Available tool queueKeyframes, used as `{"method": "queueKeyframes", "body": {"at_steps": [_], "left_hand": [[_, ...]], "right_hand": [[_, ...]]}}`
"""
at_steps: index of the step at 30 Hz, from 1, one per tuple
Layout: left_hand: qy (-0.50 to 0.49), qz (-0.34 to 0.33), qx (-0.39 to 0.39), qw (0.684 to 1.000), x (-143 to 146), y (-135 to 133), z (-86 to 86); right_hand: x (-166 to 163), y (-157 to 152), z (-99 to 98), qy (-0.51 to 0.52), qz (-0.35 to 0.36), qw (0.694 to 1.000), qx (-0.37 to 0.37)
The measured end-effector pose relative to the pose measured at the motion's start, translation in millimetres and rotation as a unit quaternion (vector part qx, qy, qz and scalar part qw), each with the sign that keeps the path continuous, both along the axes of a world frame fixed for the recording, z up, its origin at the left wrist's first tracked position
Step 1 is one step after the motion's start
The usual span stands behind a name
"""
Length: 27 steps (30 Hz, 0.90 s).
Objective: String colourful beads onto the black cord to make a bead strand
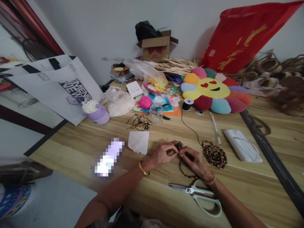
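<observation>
My left hand (163,155) and my right hand (193,161) meet fingertip to fingertip over the table, both pinched closed. Between them seems to be the thin end of a beaded string (184,173), whose multicoloured loop hangs below my right hand; the pinched part is too small to see clearly. Just behind the hands lies a small heap of beads (177,144), partly hidden by my left hand. A larger coil of bead strands (215,155) rests right of my right hand. Scissors (190,190) with pale handles lie in front, partly under my right wrist.
Black thread runs from a spool (187,104) towards the bead coil. Left of my hands are a torn white paper (138,142), black cord scraps (140,122) and a blurred-out phone-like object (109,158). Behind stand a clear jar (156,113) and a flower cushion (215,90). A white case (242,145) lies right.
</observation>
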<state>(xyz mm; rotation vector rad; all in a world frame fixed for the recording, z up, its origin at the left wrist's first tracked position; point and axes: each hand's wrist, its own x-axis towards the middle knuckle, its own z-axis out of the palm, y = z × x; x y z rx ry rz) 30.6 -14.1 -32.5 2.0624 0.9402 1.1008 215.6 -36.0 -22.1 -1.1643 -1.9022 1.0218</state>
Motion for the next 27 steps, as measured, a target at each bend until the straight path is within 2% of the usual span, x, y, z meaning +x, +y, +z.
{"method": "queueKeyframes", "body": {"at_steps": [14, 27], "left_hand": [[-0.008, -0.003, -0.013, 1.000, -0.5, 1.0, -2.9], [0.010, -0.002, -0.036, 0.999, -1.5, 3.2, 7.1]], "right_hand": [[1.9, -0.1, -0.8, 0.010, -0.001, 1.000, 0.006], [1.4, 1.1, 3.3, 0.052, -0.010, 0.998, 0.034]]}}
